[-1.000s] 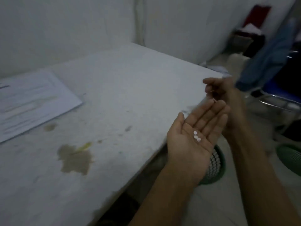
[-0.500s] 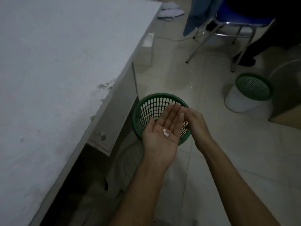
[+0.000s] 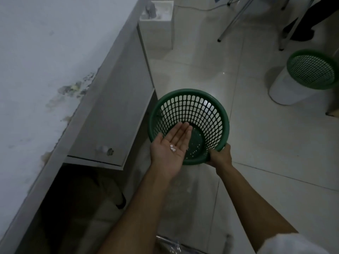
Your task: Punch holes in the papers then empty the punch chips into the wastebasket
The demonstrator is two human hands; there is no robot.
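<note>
A green slotted wastebasket [image 3: 216, 107] stands on the tiled floor beside the table, tilted toward me. My right hand [image 3: 219, 157] grips its near rim. My left hand [image 3: 171, 149] lies palm up and flat over the basket's near left edge, fingers pointing into the opening. Three small white punch chips [image 3: 172, 147] rest on that palm. Neither the papers nor the hole punch is in view.
The white table [image 3: 45, 70] fills the left, with a cabinet door [image 3: 113, 116] under its edge. A second green-topped white bin [image 3: 311, 70] stands at the right. Chair legs [image 3: 233, 19] and a dark trouser leg are at the top right.
My view dropped from the table to the floor. My right hand left the left hand's fingertips and took hold of the basket rim. The left palm with the chips moved over the basket.
</note>
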